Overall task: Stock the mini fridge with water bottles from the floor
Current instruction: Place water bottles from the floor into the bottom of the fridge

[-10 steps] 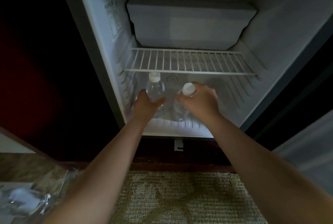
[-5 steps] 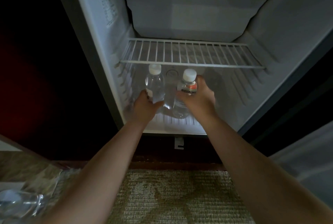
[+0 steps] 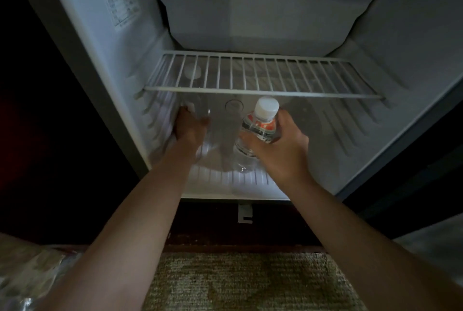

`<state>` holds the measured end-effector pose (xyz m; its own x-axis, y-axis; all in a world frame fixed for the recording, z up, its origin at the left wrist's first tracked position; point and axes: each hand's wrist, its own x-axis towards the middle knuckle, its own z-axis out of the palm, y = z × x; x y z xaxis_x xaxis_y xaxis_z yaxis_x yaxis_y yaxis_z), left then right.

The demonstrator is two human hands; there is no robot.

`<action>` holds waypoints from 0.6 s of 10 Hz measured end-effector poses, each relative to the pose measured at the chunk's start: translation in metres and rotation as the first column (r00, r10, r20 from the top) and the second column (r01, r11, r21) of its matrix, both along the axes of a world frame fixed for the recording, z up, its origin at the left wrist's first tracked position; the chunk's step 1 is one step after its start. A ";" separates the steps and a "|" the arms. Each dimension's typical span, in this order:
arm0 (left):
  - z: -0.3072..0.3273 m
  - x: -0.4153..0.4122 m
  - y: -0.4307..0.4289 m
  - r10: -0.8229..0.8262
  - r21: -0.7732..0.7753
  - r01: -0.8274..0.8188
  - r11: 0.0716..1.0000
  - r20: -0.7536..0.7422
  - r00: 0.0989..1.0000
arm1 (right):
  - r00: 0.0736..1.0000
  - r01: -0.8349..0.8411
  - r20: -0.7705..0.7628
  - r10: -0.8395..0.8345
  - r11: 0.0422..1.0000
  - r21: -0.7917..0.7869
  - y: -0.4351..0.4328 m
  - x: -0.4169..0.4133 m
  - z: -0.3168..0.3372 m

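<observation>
Both hands are inside the mini fridge [image 3: 406,35], under the wire shelf [image 3: 263,92]. My right hand [image 3: 278,145] has fingers and thumb wrapped round the labelled middle of a water bottle [image 3: 259,125], low at the front of the lower compartment; whether its base touches the ribbed fridge floor [image 3: 225,180] I cannot tell. My left hand [image 3: 189,128] is close to the left wall with its fingers curled on a second bottle [image 3: 202,116]. That one is so blurred I make out only a clear outline and what may be its cap through the shelf bars. How firm that grip is I can't say. The main risk, as I judge it, is the white cap [image 3: 266,106], which sits just below the shelf's front rail. If I lift while pushing back it could catch there and twist the bottle out of my fingers. Letting go while it leans could tip it over on the ribs, and the two bottles are near enough to knock together if I slide either sideways. The right bottle's long axis runs from its base, low and toward me, up to the cap. It points up and slightly away to the right, tilted rather than upright.
</observation>
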<state>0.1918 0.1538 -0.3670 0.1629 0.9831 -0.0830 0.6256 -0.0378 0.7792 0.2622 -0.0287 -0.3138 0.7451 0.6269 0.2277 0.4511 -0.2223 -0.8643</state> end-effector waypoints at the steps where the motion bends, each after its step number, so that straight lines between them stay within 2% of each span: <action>1: 0.003 0.006 -0.003 0.044 0.051 -0.040 0.998 -0.072 0.996 | 1.000 -0.010 -0.003 0.010 1.000 0.005 -0.001 0.000 -0.001; 2: 0.001 0.008 -0.003 0.016 -0.006 -0.016 1.000 -0.079 0.997 | 1.000 -0.006 -0.017 0.006 1.000 0.007 -0.002 0.001 -0.001; 3: 0.007 0.001 -0.008 0.024 -0.005 -0.025 1.000 -0.139 0.990 | 1.000 -0.002 -0.023 0.002 1.000 0.005 -0.004 0.002 0.002; 5: 0.011 -0.011 -0.028 0.066 -0.047 -0.075 0.996 -0.155 0.986 | 0.999 -0.023 -0.024 0.023 1.000 0.000 -0.001 -0.003 0.006; 6: 0.014 -0.023 -0.039 0.072 -0.065 -0.075 0.995 -0.056 0.996 | 0.996 -0.085 0.005 0.086 0.996 -0.040 0.010 -0.011 0.011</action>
